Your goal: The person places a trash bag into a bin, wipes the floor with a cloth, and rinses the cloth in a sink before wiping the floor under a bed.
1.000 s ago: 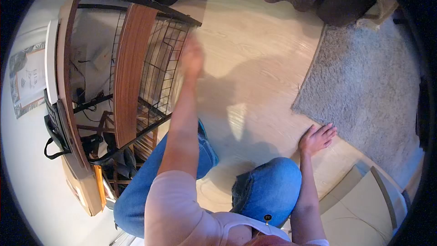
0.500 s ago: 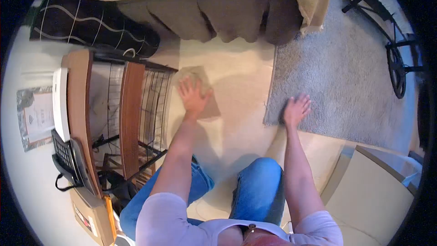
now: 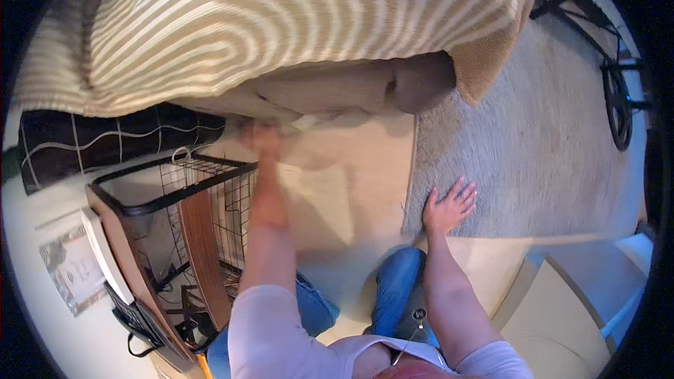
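I kneel on a pale wood floor [image 3: 351, 203] in blue jeans. My left hand [image 3: 261, 139] reaches far forward to the foot of a brown sofa [image 3: 337, 88]. It is blurred and presses on a beige cloth [image 3: 309, 142] that lies on the floor. My right hand [image 3: 449, 205] rests flat with its fingers spread on the near edge of a grey rug [image 3: 533, 154]; nothing is in it.
A striped beige throw [image 3: 281, 21] hangs over the sofa. A wire-and-wood rack [image 3: 189, 231] stands close on my left, with a black cushion [image 3: 105, 140] behind it. A black wheel [image 3: 618, 105] is at the far right, and pale boxes [image 3: 562, 309] at the lower right.
My left hand slid forward along the floor with the cloth, from beside the rack to the sofa's foot. My view tipped up towards the sofa. The right hand stayed on the rug edge.
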Action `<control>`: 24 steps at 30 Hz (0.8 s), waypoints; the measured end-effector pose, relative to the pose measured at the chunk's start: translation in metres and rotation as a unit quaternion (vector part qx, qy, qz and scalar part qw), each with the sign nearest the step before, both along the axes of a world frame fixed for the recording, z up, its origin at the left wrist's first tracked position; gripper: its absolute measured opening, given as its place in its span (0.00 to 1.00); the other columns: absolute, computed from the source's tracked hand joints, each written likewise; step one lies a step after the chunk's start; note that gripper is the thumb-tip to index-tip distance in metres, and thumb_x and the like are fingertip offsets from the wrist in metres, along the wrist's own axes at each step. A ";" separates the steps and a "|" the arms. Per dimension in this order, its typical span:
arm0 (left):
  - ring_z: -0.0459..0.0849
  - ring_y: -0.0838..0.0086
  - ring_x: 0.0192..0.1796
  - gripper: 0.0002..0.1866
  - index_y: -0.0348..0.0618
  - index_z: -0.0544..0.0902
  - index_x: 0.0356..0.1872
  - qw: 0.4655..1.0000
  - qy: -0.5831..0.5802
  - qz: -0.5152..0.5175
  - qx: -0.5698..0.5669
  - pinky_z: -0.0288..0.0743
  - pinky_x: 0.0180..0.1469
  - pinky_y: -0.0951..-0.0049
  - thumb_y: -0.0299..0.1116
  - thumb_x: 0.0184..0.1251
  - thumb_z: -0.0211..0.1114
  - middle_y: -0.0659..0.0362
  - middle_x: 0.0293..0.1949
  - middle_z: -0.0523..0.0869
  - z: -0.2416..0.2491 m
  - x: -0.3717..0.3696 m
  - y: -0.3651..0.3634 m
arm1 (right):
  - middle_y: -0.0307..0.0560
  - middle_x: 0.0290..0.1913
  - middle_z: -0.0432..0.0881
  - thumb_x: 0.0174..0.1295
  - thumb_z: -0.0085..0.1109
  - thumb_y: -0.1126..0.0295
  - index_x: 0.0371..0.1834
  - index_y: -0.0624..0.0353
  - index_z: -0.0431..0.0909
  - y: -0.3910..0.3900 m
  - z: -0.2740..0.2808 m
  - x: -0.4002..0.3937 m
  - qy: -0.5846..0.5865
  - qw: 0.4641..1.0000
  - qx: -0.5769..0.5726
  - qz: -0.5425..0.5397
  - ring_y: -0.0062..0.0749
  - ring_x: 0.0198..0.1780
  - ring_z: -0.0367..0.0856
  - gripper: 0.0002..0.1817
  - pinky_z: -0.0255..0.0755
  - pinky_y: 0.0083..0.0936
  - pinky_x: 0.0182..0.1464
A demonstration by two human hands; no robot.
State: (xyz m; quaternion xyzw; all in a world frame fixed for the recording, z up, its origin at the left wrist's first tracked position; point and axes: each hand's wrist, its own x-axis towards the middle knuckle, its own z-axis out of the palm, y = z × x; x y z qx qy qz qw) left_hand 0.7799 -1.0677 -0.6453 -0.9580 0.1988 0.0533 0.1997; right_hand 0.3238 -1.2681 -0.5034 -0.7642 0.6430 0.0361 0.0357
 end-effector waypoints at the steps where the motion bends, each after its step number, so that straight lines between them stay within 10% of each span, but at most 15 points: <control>1: 0.58 0.49 0.68 0.33 0.53 0.65 0.66 0.991 0.071 0.103 -0.051 0.43 0.64 0.34 0.59 0.66 0.40 0.51 0.67 0.63 0.027 0.024 0.007 | 0.56 0.74 0.45 0.58 0.49 0.46 0.73 0.50 0.49 -0.001 0.000 0.001 0.006 1.000 0.008 -0.003 0.50 0.75 0.39 0.41 0.33 0.51 0.71; 3: 0.52 0.51 0.71 0.35 0.54 0.63 0.68 0.960 -0.034 0.210 -0.182 0.41 0.63 0.32 0.60 0.64 0.40 0.53 0.70 0.59 0.054 0.030 0.002 | 0.56 0.74 0.45 0.58 0.48 0.45 0.72 0.50 0.50 -0.006 -0.001 0.003 0.007 1.000 0.011 -0.005 0.51 0.75 0.39 0.41 0.33 0.51 0.71; 6: 0.64 0.53 0.66 0.31 0.51 0.70 0.63 0.997 -0.016 -0.058 0.044 0.45 0.62 0.32 0.56 0.64 0.43 0.53 0.64 0.70 0.082 -0.035 -0.045 | 0.56 0.74 0.46 0.58 0.47 0.44 0.72 0.50 0.51 -0.006 -0.002 0.002 -0.003 1.000 0.005 -0.001 0.51 0.75 0.40 0.41 0.33 0.52 0.71; 10: 0.81 0.60 0.44 0.18 0.47 0.80 0.46 0.944 0.138 -0.231 -0.190 0.65 0.54 0.48 0.44 0.64 0.48 0.54 0.48 0.82 0.134 -0.155 -0.154 | 0.56 0.74 0.46 0.58 0.47 0.44 0.72 0.51 0.52 -0.003 -0.002 -0.001 -0.012 1.000 -0.004 0.001 0.51 0.74 0.41 0.41 0.33 0.52 0.71; 12: 0.77 0.59 0.53 0.19 0.49 0.78 0.52 0.895 0.255 -0.292 -0.219 0.61 0.60 0.50 0.42 0.64 0.50 0.53 0.52 0.80 0.147 -0.200 -0.181 | 0.56 0.74 0.46 0.58 0.47 0.44 0.72 0.50 0.52 -0.004 -0.003 0.001 -0.019 1.000 -0.008 0.003 0.51 0.74 0.41 0.40 0.34 0.52 0.71; 16: 0.59 0.58 0.70 0.24 0.53 0.68 0.64 0.807 0.234 -0.468 -0.274 0.47 0.70 0.52 0.42 0.65 0.50 0.54 0.65 0.67 0.150 -0.266 -0.113 | 0.55 0.74 0.46 0.58 0.47 0.44 0.72 0.50 0.52 0.000 0.002 -0.001 -0.028 1.000 -0.010 0.001 0.51 0.74 0.41 0.40 0.34 0.52 0.71; 19: 0.60 0.58 0.69 0.22 0.51 0.71 0.61 0.813 0.388 -0.422 -0.101 0.50 0.69 0.50 0.42 0.68 0.46 0.54 0.65 0.66 0.160 -0.333 -0.001 | 0.55 0.74 0.47 0.58 0.47 0.43 0.72 0.50 0.52 -0.005 0.001 -0.001 -0.032 0.999 -0.018 0.000 0.52 0.74 0.42 0.41 0.34 0.52 0.71; 21: 0.62 0.59 0.67 0.21 0.50 0.73 0.59 0.730 0.437 -0.486 -0.199 0.51 0.67 0.46 0.42 0.67 0.47 0.52 0.63 0.69 0.175 -0.342 0.068 | 0.55 0.74 0.47 0.58 0.47 0.43 0.72 0.49 0.52 -0.007 0.000 0.001 -0.033 0.999 -0.016 0.001 0.52 0.74 0.41 0.41 0.34 0.52 0.71; 24: 0.70 0.53 0.59 0.27 0.48 0.75 0.55 0.734 0.424 -0.510 -0.146 0.62 0.59 0.45 0.53 0.60 0.53 0.48 0.56 0.74 0.177 -0.296 0.035 | 0.55 0.74 0.46 0.58 0.47 0.43 0.72 0.48 0.51 0.003 0.002 -0.004 -0.022 1.000 0.006 0.000 0.51 0.74 0.41 0.41 0.34 0.52 0.71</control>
